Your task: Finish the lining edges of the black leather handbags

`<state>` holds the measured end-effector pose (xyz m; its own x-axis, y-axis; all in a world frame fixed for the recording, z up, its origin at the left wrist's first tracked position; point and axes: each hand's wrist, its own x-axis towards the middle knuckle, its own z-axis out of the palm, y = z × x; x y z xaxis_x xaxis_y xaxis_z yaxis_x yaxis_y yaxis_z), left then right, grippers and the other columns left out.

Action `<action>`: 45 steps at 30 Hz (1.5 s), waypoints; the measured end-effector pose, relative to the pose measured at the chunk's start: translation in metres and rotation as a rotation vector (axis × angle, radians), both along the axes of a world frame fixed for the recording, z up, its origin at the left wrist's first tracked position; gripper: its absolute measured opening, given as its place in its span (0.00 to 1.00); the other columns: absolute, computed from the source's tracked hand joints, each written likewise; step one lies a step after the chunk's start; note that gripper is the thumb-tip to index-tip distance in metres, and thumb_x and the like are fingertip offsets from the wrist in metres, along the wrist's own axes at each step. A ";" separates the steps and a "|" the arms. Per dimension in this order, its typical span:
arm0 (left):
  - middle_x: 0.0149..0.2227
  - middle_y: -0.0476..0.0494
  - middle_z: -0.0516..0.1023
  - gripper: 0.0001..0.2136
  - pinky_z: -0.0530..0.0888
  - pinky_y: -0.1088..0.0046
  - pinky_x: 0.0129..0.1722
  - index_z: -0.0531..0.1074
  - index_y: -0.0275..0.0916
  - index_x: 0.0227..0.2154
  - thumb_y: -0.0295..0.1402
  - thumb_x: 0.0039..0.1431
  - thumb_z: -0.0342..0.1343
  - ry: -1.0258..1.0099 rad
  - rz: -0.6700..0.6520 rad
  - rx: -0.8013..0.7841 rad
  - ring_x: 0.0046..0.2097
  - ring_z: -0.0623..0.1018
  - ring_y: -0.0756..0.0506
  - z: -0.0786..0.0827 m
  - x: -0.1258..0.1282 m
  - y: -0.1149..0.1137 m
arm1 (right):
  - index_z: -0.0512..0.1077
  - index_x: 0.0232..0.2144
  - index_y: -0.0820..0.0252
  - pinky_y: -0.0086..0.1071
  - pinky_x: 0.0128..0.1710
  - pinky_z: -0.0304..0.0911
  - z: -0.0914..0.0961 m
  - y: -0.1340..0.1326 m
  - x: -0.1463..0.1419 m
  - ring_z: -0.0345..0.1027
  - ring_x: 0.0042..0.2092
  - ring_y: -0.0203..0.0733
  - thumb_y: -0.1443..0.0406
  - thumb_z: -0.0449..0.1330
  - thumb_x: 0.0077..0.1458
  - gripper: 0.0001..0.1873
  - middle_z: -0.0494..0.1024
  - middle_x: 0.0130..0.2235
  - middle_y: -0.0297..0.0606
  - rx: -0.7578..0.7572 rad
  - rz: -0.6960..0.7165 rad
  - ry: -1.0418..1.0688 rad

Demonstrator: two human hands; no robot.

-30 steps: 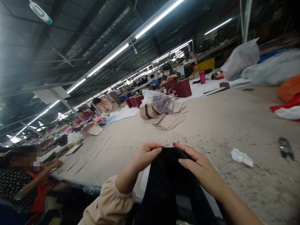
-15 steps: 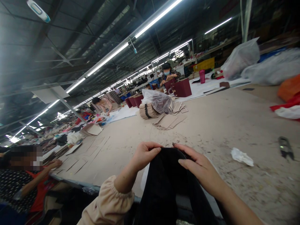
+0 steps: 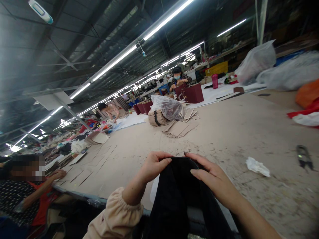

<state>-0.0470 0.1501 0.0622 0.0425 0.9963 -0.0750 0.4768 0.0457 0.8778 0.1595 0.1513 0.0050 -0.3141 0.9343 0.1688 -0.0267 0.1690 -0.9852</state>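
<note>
A black, soft-looking piece (image 3: 169,202), perhaps a bag body, stands with its top edge toward the far side of the table and hangs down toward me. My left hand (image 3: 154,167) pinches its far left corner between thumb and fingers. On the right side, my right hand (image 3: 214,179) grips the edge, thumb on the inner face and fingers outside. Both hands are closed on the same piece. A white sheet (image 3: 154,189) shows partly beneath it. The lower part of the black piece runs out of view.
Crumpled white paper (image 3: 258,166) and thread snips (image 3: 304,157) lie on the table (image 3: 134,142) at right. Ahead are a banded stack of board pieces (image 3: 157,118), a plastic bag (image 3: 168,107) and a maroon box (image 3: 194,94). A co-worker's hand (image 3: 59,174) rests at left.
</note>
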 end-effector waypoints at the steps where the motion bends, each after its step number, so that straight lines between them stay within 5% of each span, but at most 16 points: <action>1: 0.30 0.44 0.80 0.10 0.69 0.76 0.30 0.79 0.34 0.33 0.32 0.49 0.58 0.007 -0.005 -0.001 0.31 0.75 0.48 0.000 0.000 0.000 | 0.72 0.50 0.52 0.46 0.58 0.54 0.000 0.000 0.000 0.61 0.57 0.51 0.61 0.57 0.49 0.24 0.71 0.56 0.37 0.000 0.001 -0.002; 14: 0.30 0.43 0.80 0.12 0.69 0.76 0.31 0.79 0.34 0.35 0.35 0.52 0.58 0.000 -0.014 -0.034 0.31 0.74 0.48 -0.006 0.001 0.001 | 0.72 0.50 0.54 0.44 0.58 0.52 0.002 0.000 0.001 0.61 0.57 0.50 0.61 0.56 0.49 0.24 0.71 0.55 0.38 0.006 0.020 -0.023; 19: 0.29 0.45 0.79 0.09 0.69 0.76 0.32 0.79 0.34 0.32 0.33 0.52 0.56 0.155 0.011 0.065 0.32 0.74 0.48 -0.005 0.003 0.001 | 0.71 0.51 0.54 0.44 0.58 0.52 0.001 -0.001 0.001 0.60 0.57 0.49 0.61 0.56 0.49 0.24 0.70 0.56 0.37 0.005 0.018 -0.027; 23: 0.29 0.45 0.79 0.10 0.69 0.76 0.31 0.78 0.35 0.33 0.35 0.54 0.56 0.237 -0.096 0.054 0.32 0.75 0.47 -0.001 0.001 0.003 | 0.71 0.50 0.54 0.42 0.58 0.52 0.000 0.000 0.002 0.61 0.57 0.48 0.61 0.56 0.49 0.24 0.71 0.55 0.36 -0.005 0.017 -0.019; 28: 0.41 0.44 0.81 0.17 0.72 0.73 0.42 0.77 0.37 0.42 0.38 0.49 0.63 0.179 -0.216 0.026 0.43 0.77 0.43 0.006 0.006 0.005 | 0.72 0.50 0.53 0.41 0.57 0.53 0.000 0.000 0.003 0.61 0.57 0.48 0.61 0.56 0.49 0.24 0.71 0.55 0.35 0.008 0.020 -0.014; 33: 0.33 0.46 0.82 0.12 0.71 0.76 0.31 0.80 0.38 0.35 0.39 0.52 0.60 0.202 -0.169 0.037 0.34 0.78 0.46 0.002 0.018 0.009 | 0.72 0.50 0.52 0.41 0.58 0.53 -0.001 0.001 0.002 0.60 0.57 0.48 0.61 0.57 0.49 0.24 0.71 0.55 0.34 -0.003 0.011 -0.018; 45: 0.25 0.50 0.78 0.07 0.67 0.78 0.31 0.79 0.36 0.29 0.33 0.54 0.58 0.419 -0.185 0.239 0.29 0.74 0.51 0.002 0.024 0.010 | 0.71 0.50 0.51 0.40 0.56 0.54 0.000 0.002 0.001 0.62 0.56 0.46 0.62 0.56 0.49 0.24 0.71 0.54 0.34 -0.004 0.018 -0.015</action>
<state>-0.0234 0.1598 0.0645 0.2347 0.9663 0.1058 0.7712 -0.2513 0.5849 0.1601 0.1530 0.0047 -0.3329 0.9293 0.1597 -0.0146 0.1643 -0.9863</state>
